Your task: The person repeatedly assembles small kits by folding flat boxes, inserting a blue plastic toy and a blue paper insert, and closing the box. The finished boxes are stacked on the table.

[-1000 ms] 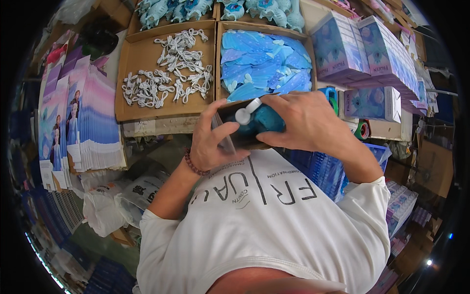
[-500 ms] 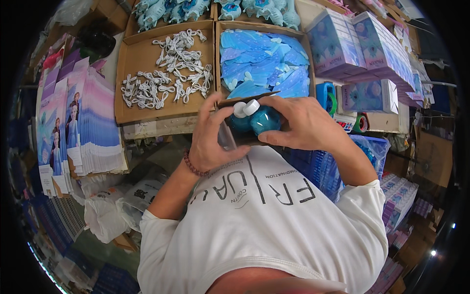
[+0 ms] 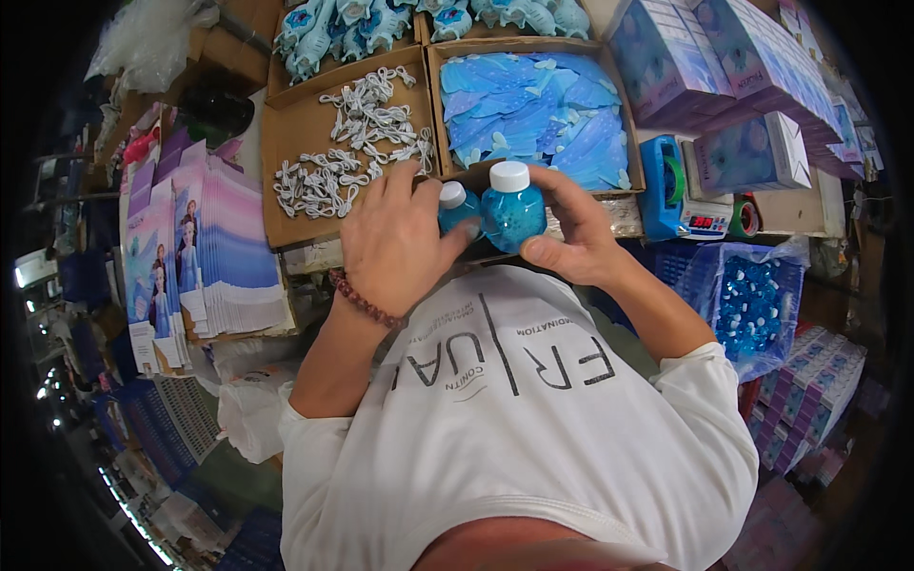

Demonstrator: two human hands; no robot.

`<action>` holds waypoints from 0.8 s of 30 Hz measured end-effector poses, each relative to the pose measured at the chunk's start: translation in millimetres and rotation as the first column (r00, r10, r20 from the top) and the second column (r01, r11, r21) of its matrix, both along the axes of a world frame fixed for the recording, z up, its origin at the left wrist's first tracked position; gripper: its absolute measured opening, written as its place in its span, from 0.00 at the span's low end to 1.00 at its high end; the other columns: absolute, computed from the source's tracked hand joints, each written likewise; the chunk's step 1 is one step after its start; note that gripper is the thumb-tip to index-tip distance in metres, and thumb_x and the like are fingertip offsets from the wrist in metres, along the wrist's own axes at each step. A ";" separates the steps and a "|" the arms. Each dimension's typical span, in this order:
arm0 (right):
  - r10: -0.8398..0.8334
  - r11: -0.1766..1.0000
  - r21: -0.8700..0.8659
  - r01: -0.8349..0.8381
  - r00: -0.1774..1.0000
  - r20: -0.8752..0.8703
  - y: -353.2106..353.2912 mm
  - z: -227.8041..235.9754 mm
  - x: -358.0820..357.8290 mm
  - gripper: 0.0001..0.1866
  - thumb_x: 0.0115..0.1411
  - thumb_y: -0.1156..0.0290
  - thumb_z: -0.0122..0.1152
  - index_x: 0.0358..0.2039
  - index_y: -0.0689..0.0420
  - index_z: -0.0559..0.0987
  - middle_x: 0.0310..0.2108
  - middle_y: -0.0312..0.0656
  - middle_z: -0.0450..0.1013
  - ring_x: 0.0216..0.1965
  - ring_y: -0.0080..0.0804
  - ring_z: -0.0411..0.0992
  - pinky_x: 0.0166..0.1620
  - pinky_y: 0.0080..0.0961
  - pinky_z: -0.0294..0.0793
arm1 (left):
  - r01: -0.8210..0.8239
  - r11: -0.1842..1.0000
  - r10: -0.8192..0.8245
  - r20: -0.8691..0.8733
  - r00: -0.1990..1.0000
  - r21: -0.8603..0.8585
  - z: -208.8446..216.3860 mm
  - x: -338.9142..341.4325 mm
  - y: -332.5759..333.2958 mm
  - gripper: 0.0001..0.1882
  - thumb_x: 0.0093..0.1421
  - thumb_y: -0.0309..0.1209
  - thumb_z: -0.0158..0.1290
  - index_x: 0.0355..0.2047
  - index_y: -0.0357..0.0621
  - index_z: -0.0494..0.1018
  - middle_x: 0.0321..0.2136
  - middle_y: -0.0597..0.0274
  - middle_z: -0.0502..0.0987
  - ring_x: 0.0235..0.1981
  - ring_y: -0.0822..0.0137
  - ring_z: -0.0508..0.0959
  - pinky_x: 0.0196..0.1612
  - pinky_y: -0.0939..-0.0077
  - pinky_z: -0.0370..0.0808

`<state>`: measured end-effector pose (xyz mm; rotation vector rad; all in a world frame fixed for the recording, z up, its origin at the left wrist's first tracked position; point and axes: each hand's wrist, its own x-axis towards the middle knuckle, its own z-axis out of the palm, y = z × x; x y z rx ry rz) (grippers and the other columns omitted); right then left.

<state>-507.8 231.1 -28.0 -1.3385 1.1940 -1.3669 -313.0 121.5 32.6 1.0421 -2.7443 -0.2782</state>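
Note:
Two round clear bottles of blue liquid with white caps stand side by side in front of my chest, just beyond the near edge of the trays. My left hand (image 3: 392,238) is closed on the smaller-looking left bottle (image 3: 455,205), its thumb across the front. My right hand (image 3: 583,228) grips the right bottle (image 3: 514,217) between thumb and fingers; this bottle sits higher. A brown cardboard edge (image 3: 481,173) shows behind the bottles, mostly hidden by them and my hands.
Ahead lie a tray of white cables (image 3: 371,109), a tray of blue winged pieces (image 3: 533,105) and light-blue toys (image 3: 362,29). Folded printed boxes (image 3: 228,238) stand left. Right are stacked boxes (image 3: 671,67), a tape dispenser (image 3: 664,186) and a lined crate of blue bottles (image 3: 752,305).
Both bottles have come up and show more of their bodies, the right one highest. The left hand has turned its back toward view. The surroundings have shifted rightward in view.

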 end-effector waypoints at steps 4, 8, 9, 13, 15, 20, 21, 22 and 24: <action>0.021 0.999 -0.046 -0.020 0.999 0.035 1.3 -4.6 -7.3 0.38 0.54 0.58 0.71 0.60 0.60 0.66 0.50 0.46 0.72 0.51 0.34 0.71 0.53 0.32 0.69 | -0.089 0.996 0.087 0.081 0.993 0.014 -1.2 -13.7 -4.2 0.19 0.46 0.47 0.66 0.26 0.43 0.81 0.31 0.62 0.73 0.39 0.58 0.75 0.38 0.59 0.73; 0.024 0.997 -0.075 -0.019 0.997 0.068 3.4 -7.6 -13.9 0.37 0.53 0.59 0.71 0.60 0.59 0.67 0.48 0.46 0.73 0.49 0.34 0.72 0.52 0.31 0.71 | 0.024 0.995 -0.025 -0.009 1.000 -0.097 -10.1 -18.7 -4.1 0.17 0.46 0.43 0.66 0.27 0.42 0.80 0.39 0.56 0.74 0.41 0.55 0.76 0.40 0.63 0.74; 0.011 0.998 -0.056 -0.008 0.999 0.039 5.0 -8.0 -16.4 0.37 0.54 0.61 0.70 0.60 0.59 0.66 0.48 0.46 0.74 0.48 0.33 0.73 0.51 0.31 0.71 | 0.056 0.995 -0.064 -0.091 0.994 -0.087 -11.7 -18.7 -4.1 0.16 0.45 0.41 0.66 0.27 0.41 0.79 0.43 0.54 0.74 0.43 0.54 0.76 0.42 0.63 0.75; -0.061 0.998 0.036 0.059 0.996 0.059 13.9 -5.4 -34.9 0.37 0.55 0.64 0.69 0.62 0.59 0.63 0.47 0.46 0.74 0.47 0.33 0.73 0.50 0.31 0.72 | 0.175 0.969 -0.046 -0.574 0.817 0.172 -9.1 -14.2 2.9 0.14 0.42 0.30 0.66 0.29 0.38 0.77 0.54 0.46 0.70 0.51 0.47 0.74 0.52 0.59 0.73; -0.092 0.988 0.138 0.066 0.977 0.193 21.2 -0.4 -48.9 0.37 0.56 0.67 0.68 0.63 0.57 0.60 0.47 0.47 0.73 0.46 0.33 0.73 0.50 0.31 0.72 | 0.200 0.963 -0.065 -0.560 0.826 0.183 -5.1 -13.4 8.9 0.14 0.40 0.26 0.65 0.29 0.37 0.76 0.53 0.46 0.71 0.54 0.44 0.73 0.55 0.56 0.72; -0.033 0.999 -0.004 0.033 0.998 -0.049 19.3 13.3 -57.7 0.39 0.55 0.65 0.68 0.64 0.56 0.59 0.45 0.47 0.74 0.42 0.33 0.74 0.48 0.31 0.73 | 0.299 0.954 -0.273 -0.365 0.890 0.016 0.2 -26.8 20.6 0.15 0.39 0.25 0.65 0.29 0.36 0.73 0.51 0.44 0.72 0.55 0.40 0.71 0.55 0.55 0.71; -0.012 0.999 -0.039 0.009 0.998 -0.061 18.3 17.4 -58.1 0.40 0.55 0.65 0.69 0.64 0.55 0.59 0.44 0.47 0.75 0.41 0.33 0.74 0.46 0.31 0.73 | 0.304 0.951 -0.260 -0.390 0.883 0.055 0.9 -30.3 21.1 0.15 0.39 0.25 0.64 0.29 0.36 0.73 0.52 0.44 0.72 0.56 0.39 0.70 0.56 0.54 0.70; 0.003 0.999 -0.045 -0.006 0.998 -0.056 18.3 21.9 -58.2 0.40 0.54 0.65 0.69 0.64 0.54 0.59 0.43 0.47 0.75 0.39 0.33 0.74 0.45 0.30 0.74 | 0.277 0.959 -0.237 -0.347 0.907 0.069 3.2 -31.9 21.2 0.16 0.40 0.25 0.65 0.29 0.37 0.73 0.54 0.44 0.70 0.56 0.40 0.70 0.56 0.55 0.70; 0.026 0.998 -0.054 -0.031 0.996 -0.083 14.0 28.2 -55.7 0.40 0.54 0.61 0.69 0.64 0.51 0.60 0.38 0.45 0.76 0.34 0.34 0.75 0.39 0.29 0.74 | 0.226 0.970 -0.209 -0.164 0.964 0.090 8.6 -31.4 22.9 0.16 0.42 0.28 0.65 0.30 0.36 0.73 0.55 0.45 0.68 0.58 0.43 0.68 0.52 0.55 0.74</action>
